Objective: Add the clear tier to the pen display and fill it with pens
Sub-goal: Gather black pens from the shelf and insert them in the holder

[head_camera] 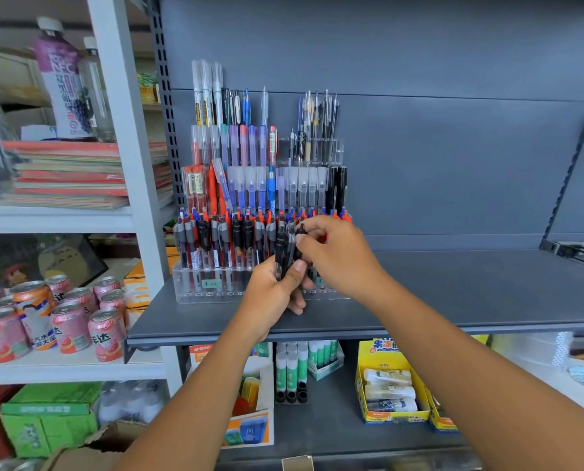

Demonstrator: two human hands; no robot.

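A stepped clear pen display (195,185) stands on the grey shelf (453,294), its rows packed with pens. The clear front tier (209,283) sits at its foot and holds several black, grey and red pens along its left and middle. My left hand (270,294) grips a bundle of black pens (283,246) upright in front of the tier's right part. My right hand (334,253) pinches the top of one black pen (300,232) from that bundle. The tier's right end is hidden behind both hands.
A white rack at the left carries drink cans (69,321), stacked notebooks (69,175) and bottles (62,79). Below the grey shelf stand glue sticks (290,368) and yellow boxes (389,385). A shelf bracket (569,246) sits at the far right.
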